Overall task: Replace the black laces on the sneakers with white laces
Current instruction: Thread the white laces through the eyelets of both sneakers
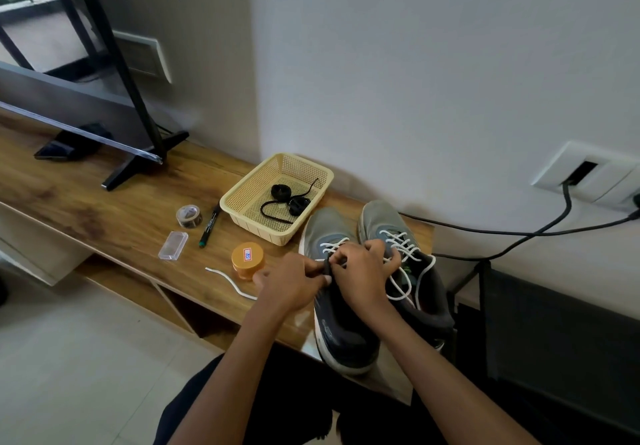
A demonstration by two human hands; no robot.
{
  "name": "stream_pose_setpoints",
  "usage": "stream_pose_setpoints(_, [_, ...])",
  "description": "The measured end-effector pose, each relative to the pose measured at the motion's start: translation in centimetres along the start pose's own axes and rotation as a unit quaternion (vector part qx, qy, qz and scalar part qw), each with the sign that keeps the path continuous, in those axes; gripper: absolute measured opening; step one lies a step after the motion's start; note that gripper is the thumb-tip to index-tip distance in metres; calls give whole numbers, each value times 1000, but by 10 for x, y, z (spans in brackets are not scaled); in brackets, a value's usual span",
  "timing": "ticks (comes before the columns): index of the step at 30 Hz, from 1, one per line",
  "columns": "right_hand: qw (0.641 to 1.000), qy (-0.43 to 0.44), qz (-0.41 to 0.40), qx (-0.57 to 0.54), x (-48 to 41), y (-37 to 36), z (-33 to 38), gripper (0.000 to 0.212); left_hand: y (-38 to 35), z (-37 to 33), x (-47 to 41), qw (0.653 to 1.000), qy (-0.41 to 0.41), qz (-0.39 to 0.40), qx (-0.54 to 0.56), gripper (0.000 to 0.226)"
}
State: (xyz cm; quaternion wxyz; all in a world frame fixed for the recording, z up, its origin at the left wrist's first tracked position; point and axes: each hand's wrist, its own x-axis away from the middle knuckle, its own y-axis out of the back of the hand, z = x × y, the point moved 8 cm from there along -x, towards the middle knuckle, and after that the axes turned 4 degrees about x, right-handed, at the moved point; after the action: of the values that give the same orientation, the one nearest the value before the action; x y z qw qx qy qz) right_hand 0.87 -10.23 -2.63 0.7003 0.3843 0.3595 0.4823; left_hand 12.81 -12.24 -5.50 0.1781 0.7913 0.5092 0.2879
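Two grey sneakers stand side by side at the right end of the wooden table. The right sneaker [398, 236] carries a white lace [401, 247] with loose ends hanging over its opening. The left sneaker [332, 327] has white lacing near its toe. My left hand [294, 282] grips the dark edge of the left sneaker's upper. My right hand [360, 271] pinches the white lace at that sneaker's eyelets. One loose white lace end [230, 282] trails on the table to the left. Black laces [284, 202] lie coiled in a cream basket [242, 188].
An orange-lidded jar [247, 259] stands just left of my left hand. A marker [209, 224], a tape roll [188, 215] and a clear plastic case [173, 244] lie further left. A TV stand [138, 164] sits at back left. Black cables [519, 233] run from a wall socket on the right.
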Motion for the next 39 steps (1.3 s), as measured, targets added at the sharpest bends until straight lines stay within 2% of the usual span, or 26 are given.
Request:
stream_pose_setpoints(6, [990,69,73,95,-11,10,3,14,4,2,-1,1000,3,11,19,30])
stream_pose_setpoints(11, [980,100,74,157,-13,17,-1,14,2,4,-3,998,8,18,53,32])
stream_pose_setpoints(21, [985,98,81,113,-10,-5,-1,16,1,5,-8,998,-5,16,67,38])
stream_pose_setpoints(31, [986,105,91,89,-8,-9,2,15,-1,0,-8,999,-25,13,26,39])
stream_pose_setpoints(34, [987,101,84,96,-8,-5,2,15,-1,3,-10,999,-21,19,25,36])
stream_pose_setpoints(37, [986,98,84,104,-14,7,2,13,2,8,-12,996,-16,29,79,22])
stream_pose_setpoints(39, [987,87,78,114,-22,20,-3,21,8,11,-12,995,-8,9,98,17])
